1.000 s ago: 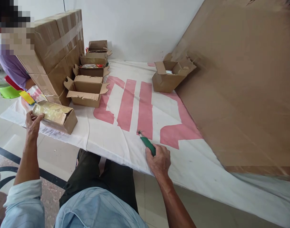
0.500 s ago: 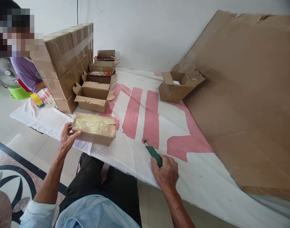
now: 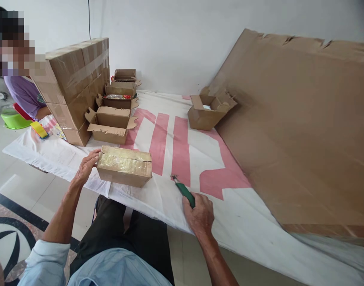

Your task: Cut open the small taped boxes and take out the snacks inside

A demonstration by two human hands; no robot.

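A closed cardboard box (image 3: 124,166) with shiny clear tape over its top lies near the table's front edge. My left hand (image 3: 88,166) rests against its left end, fingers stretched out along that side and not wrapped round it. In my right hand (image 3: 200,210) is a green-handled knife (image 3: 184,192), my fingers closed round the handle. Its metal tip, too small to make out in detail, points away to the left, close above or on the cloth, to the right of the box and apart from it.
Several open small boxes (image 3: 110,124) stand in a row beside a stack of taped cartons (image 3: 70,85). Another open box (image 3: 204,115) touches a large cardboard sheet (image 3: 304,131) at right. Yellow tape (image 3: 39,129) lies at left, near a person (image 3: 24,93). A pink-patterned white cloth (image 3: 241,222) covers the table.
The taped box has slid rightward over the cloth, away from the row of open boxes. My left thumb has left its front face. The knife stays in my right hand; the view has shifted slightly.
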